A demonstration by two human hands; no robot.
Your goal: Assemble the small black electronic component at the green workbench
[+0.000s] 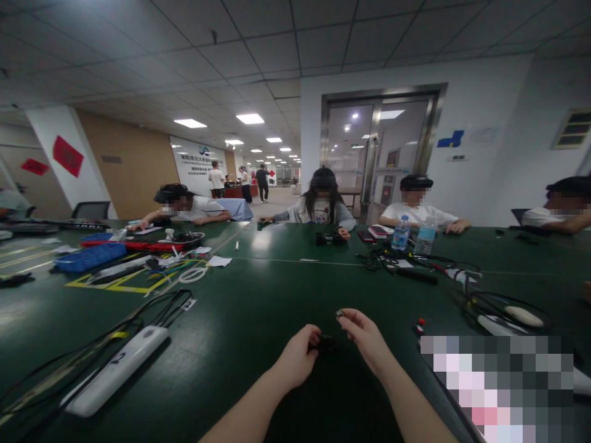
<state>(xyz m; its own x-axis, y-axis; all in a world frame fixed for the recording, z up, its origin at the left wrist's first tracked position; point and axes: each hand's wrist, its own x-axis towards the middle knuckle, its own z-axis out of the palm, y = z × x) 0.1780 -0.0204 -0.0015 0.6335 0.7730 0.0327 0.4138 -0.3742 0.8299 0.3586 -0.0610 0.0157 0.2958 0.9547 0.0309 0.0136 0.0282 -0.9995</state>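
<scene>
My left hand [299, 355] is closed on a small black object [327, 343], whose kind I cannot make out against the dark green tabletop [258, 381]. A little higher and to the right, my right hand [364, 335] pinches a small shiny metallic piece [339, 314] between thumb and fingertips. The two hands are apart, over the near middle of the table.
A white power strip [120, 369] with black cables lies at left, near a blue tray [91, 257]. Water bottles [401, 234], cables and a pixelated patch [498, 387] are at right. Several people sit around the far side; one has a black device [327, 238] nearby.
</scene>
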